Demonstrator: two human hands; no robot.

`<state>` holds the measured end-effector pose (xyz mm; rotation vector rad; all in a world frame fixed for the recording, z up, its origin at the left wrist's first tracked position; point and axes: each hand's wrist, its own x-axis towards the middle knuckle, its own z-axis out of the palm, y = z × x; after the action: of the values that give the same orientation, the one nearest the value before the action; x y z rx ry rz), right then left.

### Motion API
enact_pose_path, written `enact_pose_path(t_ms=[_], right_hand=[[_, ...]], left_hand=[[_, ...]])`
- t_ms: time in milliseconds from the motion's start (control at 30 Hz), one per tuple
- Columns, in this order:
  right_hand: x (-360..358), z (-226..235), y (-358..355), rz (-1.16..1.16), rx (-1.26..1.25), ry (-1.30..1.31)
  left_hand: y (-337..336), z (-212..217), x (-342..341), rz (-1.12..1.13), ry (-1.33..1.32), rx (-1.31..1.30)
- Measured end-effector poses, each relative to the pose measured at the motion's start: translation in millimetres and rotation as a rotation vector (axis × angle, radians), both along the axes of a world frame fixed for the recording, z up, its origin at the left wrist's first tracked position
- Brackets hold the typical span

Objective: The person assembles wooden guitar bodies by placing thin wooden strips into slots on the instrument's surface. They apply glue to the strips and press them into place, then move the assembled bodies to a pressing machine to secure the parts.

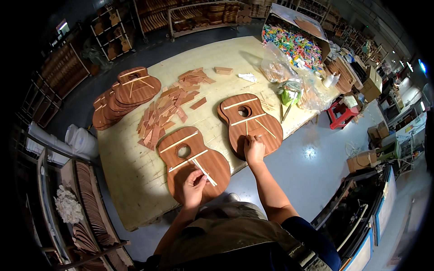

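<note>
Two guitar-shaped wooden plates with round sound holes lie before me. On the left guitar plate [181, 133], two pale strips run crosswise, and a white wooden strip [204, 172] slants below the hole. My left hand [193, 187] is closed, pinching this strip between thumb and fingers near its lower end. The right guitar plate [233, 128] has two crosswise strips and a slanted strip [266, 128] on its lower half. Over that half my right hand [254, 149] is closed, its fingertips at the lower end of an upright wooden strip [246, 127] and partly hiding it.
Thin wooden pieces [158, 118] lie heaped on the pale table [122, 171]. Stacked guitar plates [135, 86] stand at the far left. At the back right are a bin of colourful clips [291, 45] and plastic bags [275, 65]. A red stool [342, 113] is beyond the right edge.
</note>
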<state>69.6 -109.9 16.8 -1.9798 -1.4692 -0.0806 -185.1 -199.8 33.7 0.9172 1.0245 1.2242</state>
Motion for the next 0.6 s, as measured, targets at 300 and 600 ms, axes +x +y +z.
enact_pose_path(t_ms=[300, 600], right_hand=[[0, 5, 2, 0.022, -0.097, 0.039], [-67, 70, -62, 0.646, -0.553, 1.082]], left_hand=[[-10, 6, 0, 0.054, -0.006, -0.005], [-14, 19, -1, 0.098, -0.073, -0.023]])
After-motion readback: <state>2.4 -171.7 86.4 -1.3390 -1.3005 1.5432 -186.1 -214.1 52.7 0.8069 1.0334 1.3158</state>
